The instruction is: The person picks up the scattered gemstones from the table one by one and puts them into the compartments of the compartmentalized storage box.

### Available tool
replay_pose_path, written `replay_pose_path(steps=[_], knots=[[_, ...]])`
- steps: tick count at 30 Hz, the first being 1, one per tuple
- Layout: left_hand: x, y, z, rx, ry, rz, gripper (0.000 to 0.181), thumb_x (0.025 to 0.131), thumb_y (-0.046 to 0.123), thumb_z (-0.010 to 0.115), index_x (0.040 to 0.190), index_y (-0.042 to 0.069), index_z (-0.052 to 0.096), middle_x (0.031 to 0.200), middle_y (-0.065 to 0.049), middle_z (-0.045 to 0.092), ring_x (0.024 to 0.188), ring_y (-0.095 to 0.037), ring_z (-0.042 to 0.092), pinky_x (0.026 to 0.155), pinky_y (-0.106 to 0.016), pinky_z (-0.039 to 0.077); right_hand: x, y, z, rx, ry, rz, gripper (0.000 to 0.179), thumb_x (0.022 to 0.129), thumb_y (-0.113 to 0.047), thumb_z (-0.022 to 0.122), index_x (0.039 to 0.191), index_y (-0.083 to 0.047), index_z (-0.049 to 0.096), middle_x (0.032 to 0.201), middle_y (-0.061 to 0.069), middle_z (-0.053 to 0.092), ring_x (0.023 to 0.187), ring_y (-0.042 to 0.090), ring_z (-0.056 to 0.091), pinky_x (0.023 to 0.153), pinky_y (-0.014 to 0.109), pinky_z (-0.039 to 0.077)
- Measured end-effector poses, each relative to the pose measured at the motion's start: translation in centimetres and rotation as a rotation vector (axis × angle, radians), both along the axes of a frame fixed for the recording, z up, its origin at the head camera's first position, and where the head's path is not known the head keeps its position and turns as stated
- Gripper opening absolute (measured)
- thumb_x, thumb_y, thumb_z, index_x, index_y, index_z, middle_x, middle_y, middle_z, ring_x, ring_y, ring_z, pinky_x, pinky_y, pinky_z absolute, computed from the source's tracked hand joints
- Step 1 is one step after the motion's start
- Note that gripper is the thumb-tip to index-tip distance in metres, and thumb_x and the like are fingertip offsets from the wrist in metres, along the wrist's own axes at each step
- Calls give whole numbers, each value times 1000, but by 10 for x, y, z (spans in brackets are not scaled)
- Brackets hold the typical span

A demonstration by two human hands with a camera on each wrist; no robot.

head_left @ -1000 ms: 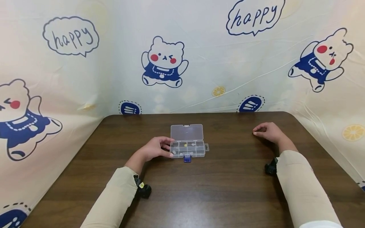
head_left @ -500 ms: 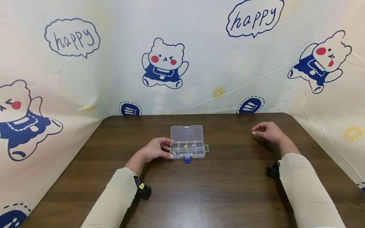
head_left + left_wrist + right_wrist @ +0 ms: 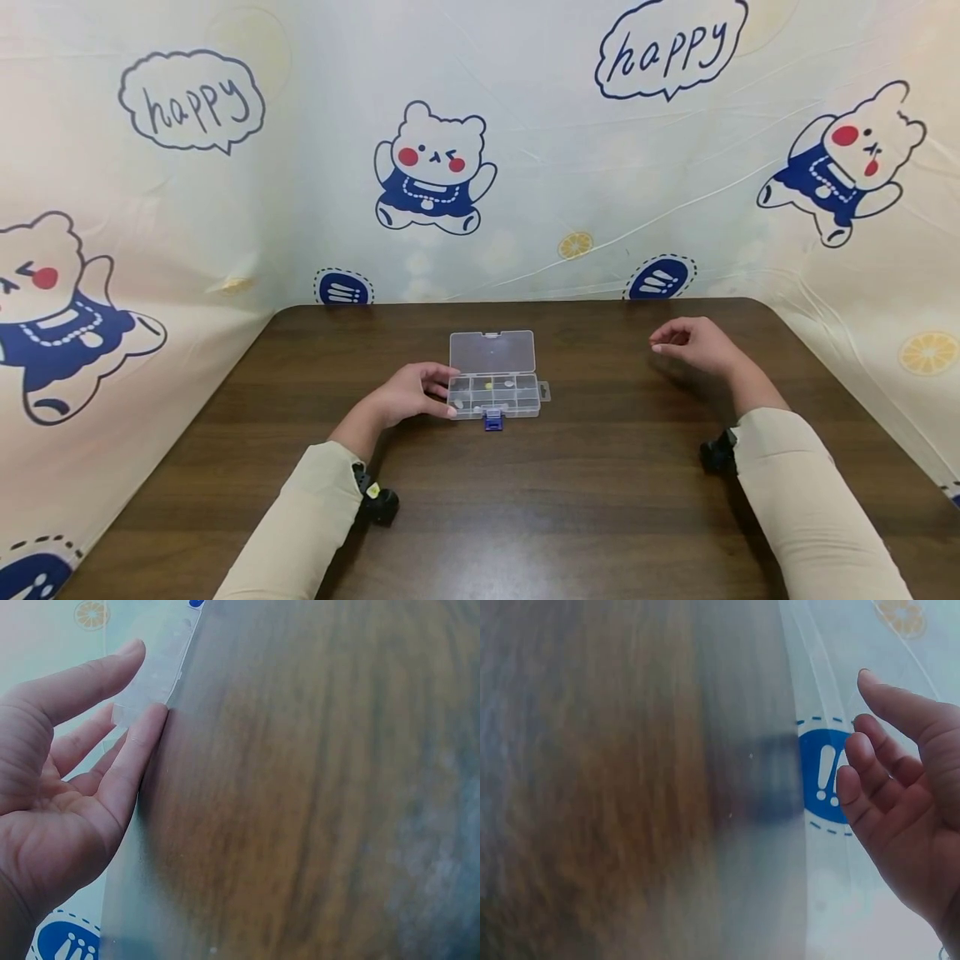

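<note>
A clear plastic compartment box [image 3: 528, 410] lies on the table, its lid [image 3: 492, 353] laid back and its blue latch [image 3: 492, 422] facing me. Small pale pieces and a yellow piece [image 3: 489, 386] sit in some compartments. My left hand [image 3: 408, 392] holds the box's left end, thumb at the front corner and fingers at the back. The left wrist view shows the fingers [image 3: 135, 750] against the box's edge. Over the table's right part is my right hand [image 3: 701, 343], fingers loosely curled. Nothing shows between its thumb and fingers [image 3: 862, 799] in the right wrist view.
The brown wooden table [image 3: 480, 492] has rounded far corners. A printed cloth [image 3: 525, 167] hangs behind it and along both sides. A black camera is strapped to each wrist, the left one [image 3: 382, 505] close over the tabletop.
My right hand has shifted slightly left toward the box. The left hand and the box keep their places; the head view has tilted up a little.
</note>
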State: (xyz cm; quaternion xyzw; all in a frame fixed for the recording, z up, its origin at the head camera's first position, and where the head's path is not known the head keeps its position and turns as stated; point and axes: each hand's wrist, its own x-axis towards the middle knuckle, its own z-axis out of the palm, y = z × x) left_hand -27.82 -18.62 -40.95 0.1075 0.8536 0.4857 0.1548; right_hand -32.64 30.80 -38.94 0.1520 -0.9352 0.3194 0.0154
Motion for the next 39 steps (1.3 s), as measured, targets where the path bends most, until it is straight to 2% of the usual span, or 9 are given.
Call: replay_pose_path(steps=[6,17,24,39], knots=[[-1,0,0,11,10,-7,66,72,12,87,132,8,59,119,-11,62,103,-25,57,88,-36,52,0,-8,3,-18,14,29,22,90,-22,73,105,-6,72,94,8,67,83,25,53,70,32,49],[-2,-1,0,1,13,1,67,69,14,89,130,12,60,117,-7,63,103,-23,59,88,-34,52,4,-23,6,-53,10,76,19,88,-17,75,103,-6,73,93,7,68,82,24,56,71,30,50],[0,0,1,-3,5,18,65,69,12,89,129,14,62,114,-6,63,102,-23,59,88,-34,52,8,-32,5,-63,-16,99,17,87,-17,75,102,-9,73,95,5,69,82,23,56,72,30,51],[3,2,3,8,6,6,66,73,7,86,132,6,58,118,-12,61,104,-25,58,88,-36,52,17,-56,11,-95,25,223,16,87,-17,76,101,-12,72,95,1,69,81,21,59,71,29,52]])
